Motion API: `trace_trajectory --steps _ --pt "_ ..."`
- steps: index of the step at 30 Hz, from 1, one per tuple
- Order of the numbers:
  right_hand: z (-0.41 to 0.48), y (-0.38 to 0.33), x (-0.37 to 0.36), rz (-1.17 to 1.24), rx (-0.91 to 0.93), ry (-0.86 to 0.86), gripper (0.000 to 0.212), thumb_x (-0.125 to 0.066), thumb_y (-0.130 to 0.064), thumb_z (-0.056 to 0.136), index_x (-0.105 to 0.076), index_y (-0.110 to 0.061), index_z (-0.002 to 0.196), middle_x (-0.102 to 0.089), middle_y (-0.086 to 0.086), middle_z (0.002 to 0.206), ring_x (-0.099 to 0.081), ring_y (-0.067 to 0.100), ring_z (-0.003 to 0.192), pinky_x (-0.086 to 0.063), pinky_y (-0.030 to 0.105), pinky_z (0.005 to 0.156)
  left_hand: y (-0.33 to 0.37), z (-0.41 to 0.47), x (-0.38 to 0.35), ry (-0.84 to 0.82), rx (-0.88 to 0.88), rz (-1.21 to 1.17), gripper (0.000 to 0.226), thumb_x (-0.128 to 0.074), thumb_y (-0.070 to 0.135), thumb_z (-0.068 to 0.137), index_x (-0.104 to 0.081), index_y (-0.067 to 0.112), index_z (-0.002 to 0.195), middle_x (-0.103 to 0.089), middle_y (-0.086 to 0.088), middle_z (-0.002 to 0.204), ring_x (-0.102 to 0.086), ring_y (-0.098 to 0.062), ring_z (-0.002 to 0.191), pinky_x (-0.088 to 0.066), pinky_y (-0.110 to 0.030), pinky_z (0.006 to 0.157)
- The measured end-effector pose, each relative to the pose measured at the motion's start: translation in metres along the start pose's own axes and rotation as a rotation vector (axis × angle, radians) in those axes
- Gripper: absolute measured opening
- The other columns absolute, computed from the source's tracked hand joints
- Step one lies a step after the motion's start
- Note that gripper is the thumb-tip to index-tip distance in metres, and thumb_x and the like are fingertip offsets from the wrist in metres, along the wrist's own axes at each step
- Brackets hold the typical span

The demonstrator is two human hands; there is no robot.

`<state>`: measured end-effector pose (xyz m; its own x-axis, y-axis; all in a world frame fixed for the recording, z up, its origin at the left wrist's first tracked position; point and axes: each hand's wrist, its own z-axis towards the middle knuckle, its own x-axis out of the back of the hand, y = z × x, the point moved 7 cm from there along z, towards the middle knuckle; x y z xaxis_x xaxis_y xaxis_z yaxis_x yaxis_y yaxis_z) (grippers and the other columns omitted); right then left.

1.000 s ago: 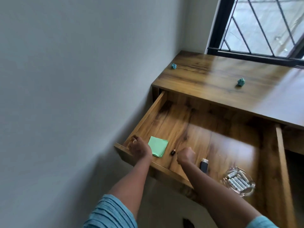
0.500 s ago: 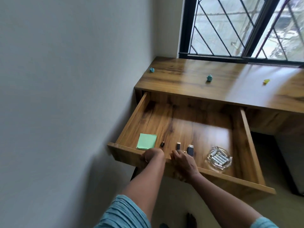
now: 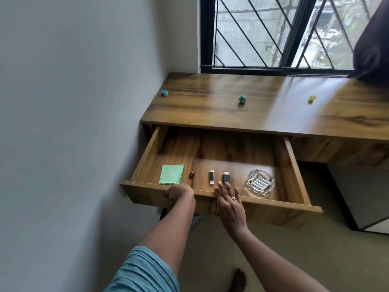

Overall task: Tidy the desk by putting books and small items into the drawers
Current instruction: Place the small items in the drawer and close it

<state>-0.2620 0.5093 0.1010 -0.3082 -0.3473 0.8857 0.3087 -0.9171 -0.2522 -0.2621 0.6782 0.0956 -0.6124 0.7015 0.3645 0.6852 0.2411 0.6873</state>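
Note:
The wooden drawer (image 3: 292, 165) stands pulled out under the desk top (image 3: 263, 110). Along its front lie a green pad of sticky notes (image 3: 171, 174), a tiny black cap-like item (image 3: 191, 175), a slim black stick (image 3: 211, 177), a thicker black stick (image 3: 226, 177) and a glass ashtray (image 3: 260, 182) holding several batteries. My left hand (image 3: 179, 194) curls over the drawer's front panel near the pad. My right hand (image 3: 229, 202) rests flat on the front panel, fingers spread, fingertips at the thicker stick.
On the desk top sit two crumpled teal paper balls (image 3: 164, 92) (image 3: 242, 99) and a yellow scrap (image 3: 312, 98). A grey wall runs close on the left. A barred window (image 3: 273, 32) backs the desk. A dark shape (image 3: 372, 47) fills the upper right corner.
My right hand has come out of the drawer, leaving a slim black stick inside, and now lies open on the front panel. My left hand slid right along the front. The view pulled back.

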Motion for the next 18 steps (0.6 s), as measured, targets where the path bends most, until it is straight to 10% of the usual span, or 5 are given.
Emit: trace_trajectory --steps 6,12,18 --pt "0.039 0.048 -0.002 0.579 -1.022 -0.105 0.110 -0.068 -0.037 0.082 0.009 0.010 0.146 0.021 0.025 0.153 0.007 0.038 0.145 -0.003 0.039 0.120 0.045 0.033 -0.039 -0.046 -0.029 -0.215 0.040 -0.045 0.029 0.099 -0.043 0.001 0.127 -0.062 -0.016 0.105 -0.066 -0.032 0.104 -0.056 -0.036 0.082" --pt "0.112 0.082 -0.001 1.029 -1.426 0.100 0.097 -0.062 -0.018 0.090 0.013 0.003 0.147 -0.002 0.023 0.157 -0.024 0.036 0.142 -0.026 0.035 0.112 0.087 0.055 -0.083 0.007 -0.059 -0.307 0.036 -0.047 0.025 0.098 -0.047 -0.001 0.123 -0.063 -0.019 0.108 -0.065 -0.035 0.104 -0.056 -0.041 0.088" --pt "0.155 0.114 -0.010 0.979 -1.545 0.180 0.066 -0.043 -0.020 0.100 -0.006 0.008 0.148 -0.026 0.030 0.149 -0.035 0.041 0.135 -0.030 0.038 0.109 0.122 0.067 -0.114 0.061 -0.061 -0.299 0.036 -0.046 0.026 0.099 -0.054 0.001 0.123 -0.061 -0.019 0.120 -0.063 -0.034 0.107 -0.055 -0.043 0.091"
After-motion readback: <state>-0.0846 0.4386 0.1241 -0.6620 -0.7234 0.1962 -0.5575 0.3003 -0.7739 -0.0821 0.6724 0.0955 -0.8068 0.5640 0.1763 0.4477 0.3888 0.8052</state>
